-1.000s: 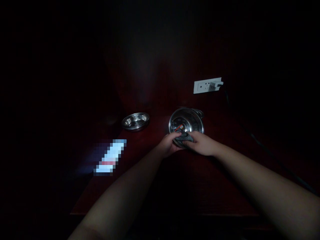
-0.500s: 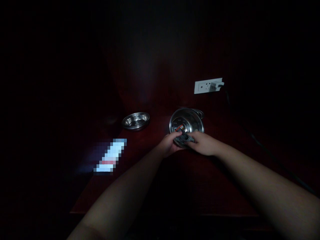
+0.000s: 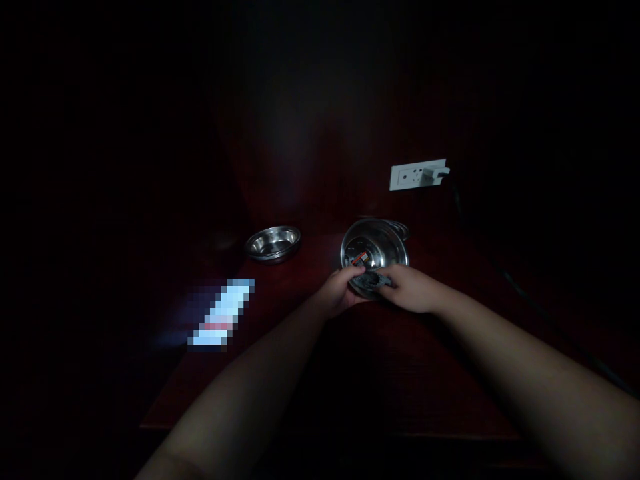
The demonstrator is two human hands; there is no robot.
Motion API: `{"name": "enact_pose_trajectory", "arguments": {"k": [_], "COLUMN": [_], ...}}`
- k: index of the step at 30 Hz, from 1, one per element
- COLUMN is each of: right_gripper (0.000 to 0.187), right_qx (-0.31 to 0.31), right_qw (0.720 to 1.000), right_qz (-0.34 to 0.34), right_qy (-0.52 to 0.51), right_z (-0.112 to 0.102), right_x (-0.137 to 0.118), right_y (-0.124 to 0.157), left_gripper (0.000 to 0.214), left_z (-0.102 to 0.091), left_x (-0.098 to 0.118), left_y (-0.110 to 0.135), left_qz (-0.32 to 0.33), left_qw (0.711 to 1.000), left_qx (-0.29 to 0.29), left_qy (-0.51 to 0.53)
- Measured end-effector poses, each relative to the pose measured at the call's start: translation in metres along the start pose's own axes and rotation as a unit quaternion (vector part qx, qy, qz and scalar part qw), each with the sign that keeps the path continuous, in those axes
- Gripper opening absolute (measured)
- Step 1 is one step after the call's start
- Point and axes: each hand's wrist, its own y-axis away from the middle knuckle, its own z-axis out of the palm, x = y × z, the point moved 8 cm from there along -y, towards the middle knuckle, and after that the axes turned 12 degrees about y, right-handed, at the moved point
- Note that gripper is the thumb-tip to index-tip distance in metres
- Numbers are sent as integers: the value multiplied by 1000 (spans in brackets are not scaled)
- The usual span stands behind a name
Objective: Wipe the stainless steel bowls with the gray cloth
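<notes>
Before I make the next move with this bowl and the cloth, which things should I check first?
1. Hands placed: left hand and right hand meet at the near rim of the steel bowl: ok.
2. Right hand grips the grey cloth: ok.
3. Left hand's grip, on rim or cloth: cannot tell.
4. Small orange-marked item inside the bowl, what it is: cannot tell.
5. Second bowl stands apart, to the left: ok.
6. Lighting: very dark, not ok.
</notes>
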Motion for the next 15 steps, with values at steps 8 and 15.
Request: {"name": "enact_pose_trajectory", "arguments": {"k": [8,15], "right_gripper": [13,13], "right_qx": [7,44], "right_qw": [1000,999], "right_qz": [1,-25], "right_qy": [-6,12], "right_z": [1,-2], "right_x": [2,-6], "right_y": [-1,1], "left_gripper": [31,33], "left_z": [0,0], "left_x": [1,1], "left_y": [-1,0], "left_qz": [0,3], "left_qw": [1000,1000], "left_qx": [8,11], "left_qy": [12,12]}}
